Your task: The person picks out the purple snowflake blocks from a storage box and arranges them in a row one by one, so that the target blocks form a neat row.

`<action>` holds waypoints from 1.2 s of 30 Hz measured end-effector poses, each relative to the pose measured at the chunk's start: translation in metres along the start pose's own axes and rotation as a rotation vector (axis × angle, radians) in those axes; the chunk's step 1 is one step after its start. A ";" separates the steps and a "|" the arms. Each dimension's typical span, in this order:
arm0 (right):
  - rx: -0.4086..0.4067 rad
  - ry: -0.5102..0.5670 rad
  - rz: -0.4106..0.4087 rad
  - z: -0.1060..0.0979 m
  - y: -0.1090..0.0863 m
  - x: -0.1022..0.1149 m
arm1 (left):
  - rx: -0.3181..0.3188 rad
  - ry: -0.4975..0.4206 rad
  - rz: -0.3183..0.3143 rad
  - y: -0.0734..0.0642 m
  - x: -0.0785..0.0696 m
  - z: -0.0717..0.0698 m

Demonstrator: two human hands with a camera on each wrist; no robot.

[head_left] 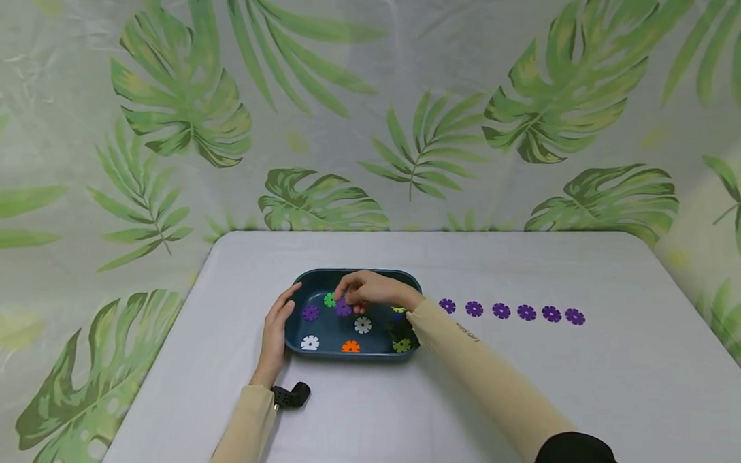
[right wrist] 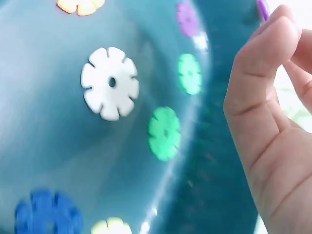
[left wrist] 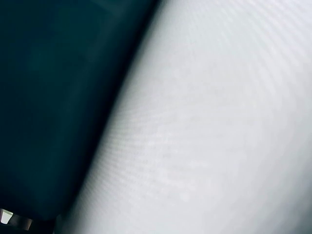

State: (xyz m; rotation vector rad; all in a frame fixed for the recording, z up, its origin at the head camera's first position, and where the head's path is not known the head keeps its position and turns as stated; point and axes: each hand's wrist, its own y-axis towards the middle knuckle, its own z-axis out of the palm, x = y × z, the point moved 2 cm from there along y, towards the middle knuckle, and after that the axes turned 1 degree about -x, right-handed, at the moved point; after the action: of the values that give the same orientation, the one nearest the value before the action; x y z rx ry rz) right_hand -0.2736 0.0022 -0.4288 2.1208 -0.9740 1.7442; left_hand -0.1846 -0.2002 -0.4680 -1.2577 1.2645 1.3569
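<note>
A purple flower-shaped disc (head_left: pixel 344 307) is pinched between the thumb and fingertips of my right hand (head_left: pixel 375 288), over the dark teal tray (head_left: pixel 332 356). In the right wrist view, the right hand (right wrist: pixel 265 97) shows at the right, with only the disc's purple edge at its fingertips. My left hand (head_left: pixel 275 333) rests along the tray's left side, its fingers fairly straight at the rim. Inside the tray lie a purple disc (head_left: pixel 311 312), a white disc (right wrist: pixel 110 84), an orange disc (head_left: pixel 351 346), a blue disc (right wrist: pixel 48 214) and green discs (right wrist: pixel 164 133).
To the tray's right, several purple discs (head_left: pixel 501 311) lie in a spaced row on the white tabletop (head_left: pixel 505 390). A leaf-printed curtain (head_left: pixel 427 107) hangs behind the table. The left wrist view shows mostly the tray's side (left wrist: pixel 53 97) and white cloth (left wrist: pixel 209 126).
</note>
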 end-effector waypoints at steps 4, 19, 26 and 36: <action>-0.028 0.001 -0.052 -0.018 -0.022 -0.001 | -0.004 -0.009 0.010 0.000 0.001 0.000; -0.282 0.014 0.041 -0.101 -0.140 -0.053 | -0.004 0.002 0.004 -0.004 0.003 0.000; -0.389 0.068 0.089 -0.139 -0.214 -0.098 | -0.011 0.011 -0.006 -0.002 0.006 -0.002; -0.613 0.062 0.168 -0.173 -0.319 -0.162 | -0.020 0.018 0.005 0.007 0.027 -0.004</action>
State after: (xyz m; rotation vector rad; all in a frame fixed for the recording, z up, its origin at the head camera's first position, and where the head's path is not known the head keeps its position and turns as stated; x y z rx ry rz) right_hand -0.2242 0.3955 -0.4609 1.6216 -1.4719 1.3252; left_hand -0.1939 -0.2061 -0.4939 -1.2839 1.2697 1.3682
